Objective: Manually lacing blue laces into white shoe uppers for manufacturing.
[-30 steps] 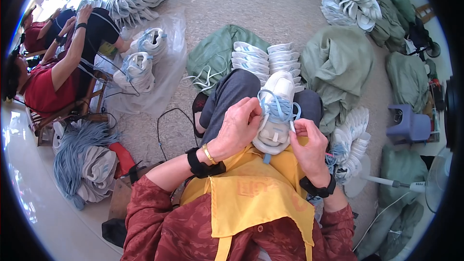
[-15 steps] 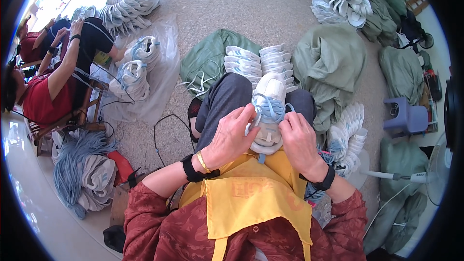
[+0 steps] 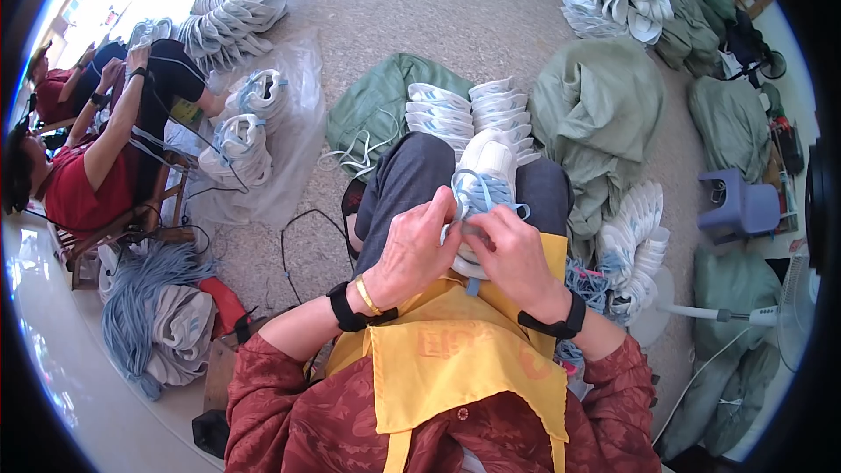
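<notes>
A white shoe upper (image 3: 487, 158) lies between my knees, toe pointing away from me. Its light blue shoelace (image 3: 484, 193) runs through the eyelets, with loops standing out at both sides. My left hand (image 3: 419, 241) is at the left of the shoe opening, thumb and forefinger pinched on the lace. My right hand (image 3: 512, 254) reaches over the opening, fingers closed on the lace close to the left fingertips. Both hands hide most of the tongue and collar.
Stacked white shoe uppers (image 3: 441, 114) stand beyond my knees, between green cloth sacks (image 3: 596, 96). More uppers (image 3: 638, 236) lie at right, by a fan (image 3: 762, 315) and purple stool (image 3: 740, 203). Blue laces (image 3: 144, 307) heap at left. A co-worker in a red shirt (image 3: 79, 188) sits at far left.
My right hand has moved left, from the shoe's right side across its opening to meet my left hand. The left hand has barely moved.
</notes>
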`<state>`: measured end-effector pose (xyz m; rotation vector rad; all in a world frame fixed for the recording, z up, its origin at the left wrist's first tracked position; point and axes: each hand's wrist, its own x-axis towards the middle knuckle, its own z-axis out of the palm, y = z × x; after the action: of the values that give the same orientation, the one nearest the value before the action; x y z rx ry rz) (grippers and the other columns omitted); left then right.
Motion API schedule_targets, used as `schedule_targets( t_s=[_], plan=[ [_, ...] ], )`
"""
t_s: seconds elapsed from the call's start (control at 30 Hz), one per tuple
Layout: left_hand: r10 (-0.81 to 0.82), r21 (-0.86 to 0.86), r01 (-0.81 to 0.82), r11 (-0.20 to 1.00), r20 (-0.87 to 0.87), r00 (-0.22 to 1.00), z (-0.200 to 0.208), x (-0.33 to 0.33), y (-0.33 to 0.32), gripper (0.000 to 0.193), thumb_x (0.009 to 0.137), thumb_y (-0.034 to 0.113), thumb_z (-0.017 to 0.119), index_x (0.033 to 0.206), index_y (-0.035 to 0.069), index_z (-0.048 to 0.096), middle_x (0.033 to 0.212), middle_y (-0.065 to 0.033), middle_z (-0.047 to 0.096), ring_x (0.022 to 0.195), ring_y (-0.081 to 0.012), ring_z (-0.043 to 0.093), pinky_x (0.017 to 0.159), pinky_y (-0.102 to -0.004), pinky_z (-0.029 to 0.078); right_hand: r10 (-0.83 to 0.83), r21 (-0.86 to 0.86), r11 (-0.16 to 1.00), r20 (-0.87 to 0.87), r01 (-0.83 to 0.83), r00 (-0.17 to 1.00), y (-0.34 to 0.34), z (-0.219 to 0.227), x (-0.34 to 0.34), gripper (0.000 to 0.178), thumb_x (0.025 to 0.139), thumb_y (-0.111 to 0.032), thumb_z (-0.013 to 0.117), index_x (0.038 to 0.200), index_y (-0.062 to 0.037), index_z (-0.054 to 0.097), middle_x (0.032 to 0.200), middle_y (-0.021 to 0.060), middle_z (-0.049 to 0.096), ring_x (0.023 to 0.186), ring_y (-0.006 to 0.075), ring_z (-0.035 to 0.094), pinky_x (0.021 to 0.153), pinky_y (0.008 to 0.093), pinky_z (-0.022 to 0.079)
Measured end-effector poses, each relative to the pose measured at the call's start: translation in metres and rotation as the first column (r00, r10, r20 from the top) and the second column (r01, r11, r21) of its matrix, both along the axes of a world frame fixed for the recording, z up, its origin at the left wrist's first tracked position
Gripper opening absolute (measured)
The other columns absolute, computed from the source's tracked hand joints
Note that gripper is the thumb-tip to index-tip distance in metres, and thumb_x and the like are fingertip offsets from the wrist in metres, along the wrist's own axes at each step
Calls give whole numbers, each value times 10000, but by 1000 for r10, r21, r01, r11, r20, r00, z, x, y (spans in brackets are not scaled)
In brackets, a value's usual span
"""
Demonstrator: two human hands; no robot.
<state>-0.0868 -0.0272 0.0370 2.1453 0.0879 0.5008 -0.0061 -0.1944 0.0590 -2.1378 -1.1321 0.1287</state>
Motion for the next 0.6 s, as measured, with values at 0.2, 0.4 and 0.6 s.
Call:
schedule_targets(
  t_s=[0.2,0.4,0.6],
  plan=[
    [6,-27,-8,1000,-58,998,-3,-1,1,249,872,-21,704,1019,11,506,846,-167,721,806,-337,757,682,-394,594,5,-57,998,94,0,996,12,-5,5,116,948,-128,689,969,-22,647,911,152,627,767,382,676,653,461,547],
    [15,-52,-19,998,-79,997,0,0,0,231,896,-32,693,1017,3,499,842,-163,730,815,-315,772,679,-375,600,-54,-158,985,120,73,991,6,3,2,117,935,-107,675,962,-13,610,897,172,645,760,387,673,650,477,531],
    [6,-85,-8,996,-29,1000,-4,1,1,231,891,-54,699,1010,-10,506,848,-150,729,802,-282,777,696,-347,612,19,-193,977,-326,-86,945,-46,40,-5,100,913,-80,672,915,16,642,779,159,637,679,308,653,606,414,491]
  ],
)
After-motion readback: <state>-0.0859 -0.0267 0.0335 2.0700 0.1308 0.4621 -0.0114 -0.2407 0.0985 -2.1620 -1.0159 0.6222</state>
